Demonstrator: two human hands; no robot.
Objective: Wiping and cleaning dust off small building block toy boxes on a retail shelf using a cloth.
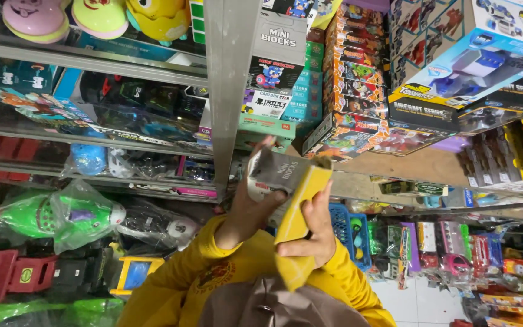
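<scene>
Between your hands: small grey box (273,175), off the shelf and raised in front of the metal shelf post (230,91).
Left hand (250,212): your fingers are curled round the box's lower end, thumb across its face.
Right hand (311,233): your fingers are closed on a folded yellow cloth (301,206), which lies against the box's right edge.
Progress: box picked up and met by the cloth; not yet back among the stacked toy boxes (270,66).
Behind: blue basket (349,233).
</scene>
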